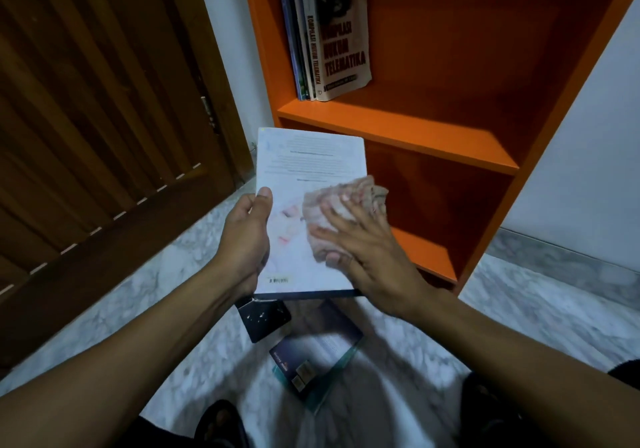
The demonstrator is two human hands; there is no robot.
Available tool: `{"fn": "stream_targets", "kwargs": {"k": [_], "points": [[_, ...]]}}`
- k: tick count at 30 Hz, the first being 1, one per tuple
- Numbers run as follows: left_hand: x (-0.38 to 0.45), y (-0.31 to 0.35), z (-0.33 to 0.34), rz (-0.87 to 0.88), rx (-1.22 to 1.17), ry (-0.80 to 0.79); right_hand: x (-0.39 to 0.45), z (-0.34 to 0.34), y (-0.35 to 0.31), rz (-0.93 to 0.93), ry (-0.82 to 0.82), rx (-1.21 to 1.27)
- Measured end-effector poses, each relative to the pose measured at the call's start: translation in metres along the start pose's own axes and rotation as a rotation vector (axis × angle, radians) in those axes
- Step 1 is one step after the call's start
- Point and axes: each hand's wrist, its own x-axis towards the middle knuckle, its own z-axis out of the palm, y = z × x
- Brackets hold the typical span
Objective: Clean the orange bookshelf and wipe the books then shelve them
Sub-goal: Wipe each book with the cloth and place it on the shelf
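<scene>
A white book (304, 170) is held flat in front of the orange bookshelf (398, 125), back cover up. My left hand (247, 236) grips its left edge, thumb on the cover. With fingers spread, my right hand (367, 250) presses a crumpled pinkish cloth (332, 212) onto the cover's right half. Several books (329, 39) stand upright at the left end of the upper shelf. On the floor below the held book lie more books: a dark one (265, 319) and a stack (318, 354).
A brown wooden door (97, 129) stands to the left of the shelf. The floor is pale marble (519, 316). White wall rises right of the shelf. My dark sandals (221, 423) show at the bottom edge. The lower shelf compartment holds nothing.
</scene>
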Motion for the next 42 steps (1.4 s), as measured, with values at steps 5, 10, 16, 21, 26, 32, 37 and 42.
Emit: {"fn": "stream_targets", "kwargs": {"k": [5, 10, 16, 21, 26, 32, 37, 42], "points": [[0.009, 0.009, -0.018, -0.006, -0.105, 0.104, -0.025, 0.013, -0.015, -0.01, -0.114, 0.16], [0.014, 0.013, -0.032, 0.007, -0.078, 0.138, -0.023, 0.004, -0.036, 0.118, -0.045, 0.386], [0.003, 0.006, -0.026, -0.024, 0.027, 0.115, 0.026, -0.042, -0.033, 0.701, 0.507, 0.967], [-0.012, -0.004, -0.003, -0.01, 0.14, -0.088, 0.058, -0.052, -0.017, 0.567, 0.555, 0.644], [-0.011, -0.015, 0.018, 0.107, 0.207, -0.179, 0.058, -0.025, -0.029, 0.301, 0.242, -0.093], [0.007, -0.008, 0.014, 0.04, 0.042, 0.034, 0.02, 0.015, -0.039, 0.129, -0.021, -0.118], [0.02, 0.0, -0.001, 0.001, -0.085, 0.179, -0.008, 0.039, -0.046, -0.047, -0.179, 0.052], [0.028, 0.0, -0.014, 0.043, -0.068, 0.263, -0.016, 0.039, -0.045, -0.115, -0.113, 0.263]]}}
